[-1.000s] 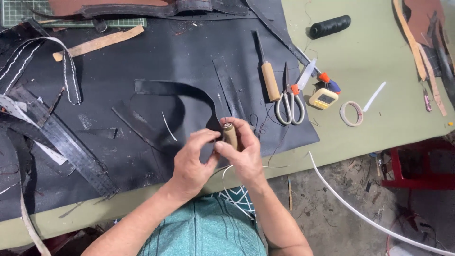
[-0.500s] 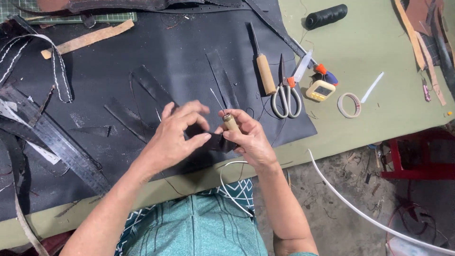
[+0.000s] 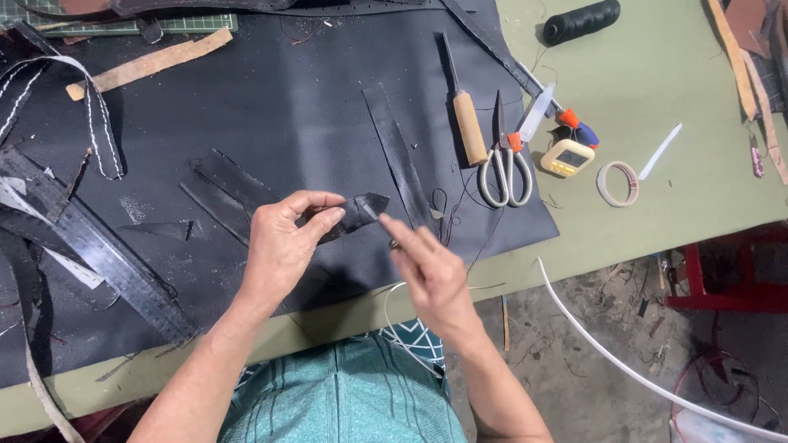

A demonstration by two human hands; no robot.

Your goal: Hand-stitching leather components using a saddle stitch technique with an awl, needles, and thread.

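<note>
While the big black leather sheet (image 3: 271, 123) covers most of the green bench (image 3: 681, 107), the person holds a short black leather strip (image 3: 355, 215) just above it, near the front edge. Their left hand (image 3: 283, 246) has a pinching grip on the strip, thumb and fingers clamped on its left part, with the pointed end sticking out to the right. Their right hand (image 3: 431, 271) sits just beside that tip with the forefinger stretched toward it; the other fingers are curled around something small that I cannot make out, so whether that grip holds anything I cannot tell.

Loose black strips (image 3: 222, 184) lie on the sheet behind the left hand, and a long one (image 3: 398, 156) runs up behind the right. Further right lie a wooden-handled awl (image 3: 468, 123), scissors (image 3: 501, 156), a small yellow timer (image 3: 568, 156), a roll of tape (image 3: 617, 182) and a black thread spool (image 3: 581, 21). A steel ruler (image 3: 90, 246) lies slanted at the left.

Half a second ago the hands were touching over a small tan piece; now they are apart and the strip is raised between them.
</note>
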